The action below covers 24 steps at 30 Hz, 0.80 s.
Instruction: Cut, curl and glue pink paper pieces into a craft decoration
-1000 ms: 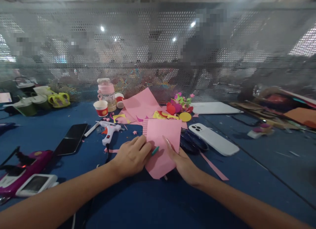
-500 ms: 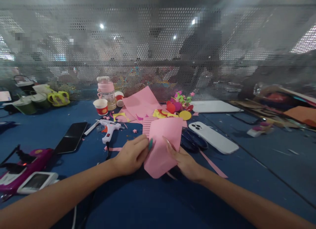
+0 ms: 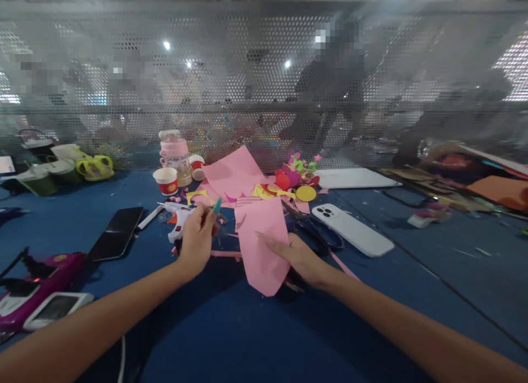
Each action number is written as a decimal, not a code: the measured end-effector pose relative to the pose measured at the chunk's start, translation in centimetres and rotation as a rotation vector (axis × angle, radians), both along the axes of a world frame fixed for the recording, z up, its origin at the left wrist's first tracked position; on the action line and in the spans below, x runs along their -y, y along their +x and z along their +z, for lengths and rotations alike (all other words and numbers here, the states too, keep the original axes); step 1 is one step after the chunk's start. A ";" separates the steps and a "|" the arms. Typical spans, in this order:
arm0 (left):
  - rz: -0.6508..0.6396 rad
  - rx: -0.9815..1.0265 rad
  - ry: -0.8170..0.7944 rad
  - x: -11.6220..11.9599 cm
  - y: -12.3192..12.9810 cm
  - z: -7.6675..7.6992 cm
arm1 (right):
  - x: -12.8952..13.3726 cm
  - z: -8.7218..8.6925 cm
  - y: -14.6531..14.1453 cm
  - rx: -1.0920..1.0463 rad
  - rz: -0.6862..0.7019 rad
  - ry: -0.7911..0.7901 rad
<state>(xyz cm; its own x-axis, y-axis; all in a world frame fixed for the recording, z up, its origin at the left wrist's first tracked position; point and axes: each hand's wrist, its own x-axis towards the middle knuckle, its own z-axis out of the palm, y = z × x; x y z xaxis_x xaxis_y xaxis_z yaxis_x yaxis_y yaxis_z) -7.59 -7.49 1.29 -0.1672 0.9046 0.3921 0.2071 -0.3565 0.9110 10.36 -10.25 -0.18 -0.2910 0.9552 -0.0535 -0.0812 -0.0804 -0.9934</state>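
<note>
My right hand (image 3: 303, 257) pinches a folded piece of pink paper (image 3: 264, 240), thumb lying on its front face. The paper is tilted upright over the table, and its lower corners are cut at a slant. Dark lines show along its upper edge. My left hand (image 3: 198, 234) is apart from the paper, in front of the white glue gun (image 3: 177, 220), which it partly covers. Its fingers are loosely bent and partly blurred, with a teal nail showing and nothing visible held. Dark blue-handled scissors (image 3: 319, 234) lie just beyond my right hand.
A white phone (image 3: 355, 230) lies right, a black phone (image 3: 116, 233) left. Pink sheets (image 3: 235, 171), coloured paper scraps (image 3: 306, 193), a paper cup (image 3: 166, 181) and a bottle (image 3: 175, 157) stand or lie behind. A purple power strip (image 3: 41, 289) sits at left, before a perforated screen (image 3: 264, 86).
My left hand has let go of the pink paper and moved left, toward the glue gun. The paper, still in my right hand, has shifted slightly left.
</note>
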 end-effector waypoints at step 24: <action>-0.260 -0.070 0.112 1.5 0.9 -0.3 | -1.9 -0.6 1.9 0.051 0.102 0.105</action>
<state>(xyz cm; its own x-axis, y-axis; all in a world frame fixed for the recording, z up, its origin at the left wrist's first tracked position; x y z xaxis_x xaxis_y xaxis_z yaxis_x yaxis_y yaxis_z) -6.68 -9.03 0.94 0.0957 0.8642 0.4939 0.1561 -0.5031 0.8500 12.23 -8.34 -0.78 -0.3867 0.9218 0.0276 -0.0267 0.0187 -0.9995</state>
